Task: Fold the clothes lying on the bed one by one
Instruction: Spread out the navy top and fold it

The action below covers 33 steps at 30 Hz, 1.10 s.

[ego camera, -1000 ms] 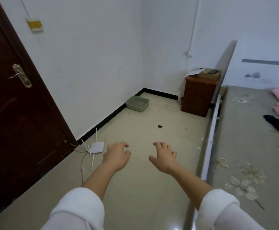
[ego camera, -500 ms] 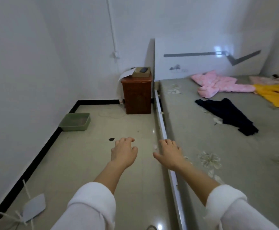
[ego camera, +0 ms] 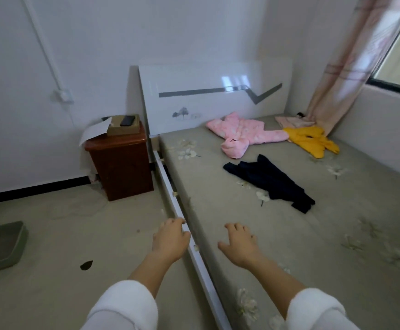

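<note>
1. Left hand [ego camera: 170,240] was over the side rail of the bed [ego camera: 218,210], fingers loosely spread, holding nothing.
2. Right hand [ego camera: 238,245] was over the bed's near part, fingers spread, empty.
3. Dark garment [ego camera: 268,182] lay mid-bed, well beyond both hands.
4. Pink garment [ego camera: 244,136] and yellow garment [ego camera: 311,141] lay side by side at the bed's head end.

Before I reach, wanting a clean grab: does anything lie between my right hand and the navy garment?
Nothing visible does. Only bare sheet lies between the right hand and the navy garment; the pink jacket and yellow garment lie beyond it, nearer the headboard.
</note>
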Each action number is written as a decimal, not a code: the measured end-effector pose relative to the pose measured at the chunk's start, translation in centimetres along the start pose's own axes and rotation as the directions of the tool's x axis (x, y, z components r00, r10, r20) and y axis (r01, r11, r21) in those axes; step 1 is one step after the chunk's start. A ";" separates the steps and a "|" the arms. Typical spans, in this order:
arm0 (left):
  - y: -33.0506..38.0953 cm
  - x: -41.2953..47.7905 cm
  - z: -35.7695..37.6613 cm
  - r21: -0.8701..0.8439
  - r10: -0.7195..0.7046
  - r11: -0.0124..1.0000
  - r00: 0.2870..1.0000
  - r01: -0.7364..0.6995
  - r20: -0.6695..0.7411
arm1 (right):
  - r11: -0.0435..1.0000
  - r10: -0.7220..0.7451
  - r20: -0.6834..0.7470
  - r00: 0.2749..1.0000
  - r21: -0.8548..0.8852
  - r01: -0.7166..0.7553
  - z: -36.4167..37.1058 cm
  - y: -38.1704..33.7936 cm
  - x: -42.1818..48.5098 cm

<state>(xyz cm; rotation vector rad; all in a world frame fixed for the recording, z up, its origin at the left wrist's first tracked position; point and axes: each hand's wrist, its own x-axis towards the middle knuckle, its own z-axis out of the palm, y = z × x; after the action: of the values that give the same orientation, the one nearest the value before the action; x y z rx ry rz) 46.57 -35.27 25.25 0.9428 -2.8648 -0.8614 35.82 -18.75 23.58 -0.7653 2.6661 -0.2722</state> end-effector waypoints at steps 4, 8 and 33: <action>-0.6 9.8 -1.4 0.004 0.117 0.993 0.992 -0.117 0.057 | 0.990 0.121 -0.036 0.992 0.078 -0.118 -1.4 -1.6 7.4; -0.7 18.0 -2.8 0.037 0.196 0.979 0.972 -0.202 0.128 | 0.950 0.273 -0.043 0.961 0.170 -0.263 -2.7 -2.8 12.8; 11.2 56.1 15.6 0.103 0.288 0.885 0.709 -0.454 0.644 | 0.449 0.746 0.284 0.602 0.454 -0.770 -0.1 15.3 41.7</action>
<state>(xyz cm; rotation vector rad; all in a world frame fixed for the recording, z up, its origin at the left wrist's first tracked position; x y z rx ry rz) -8.20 -50.85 8.64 0.0061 -3.5923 -0.8898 -4.49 -28.55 7.75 0.6310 2.3792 -0.6922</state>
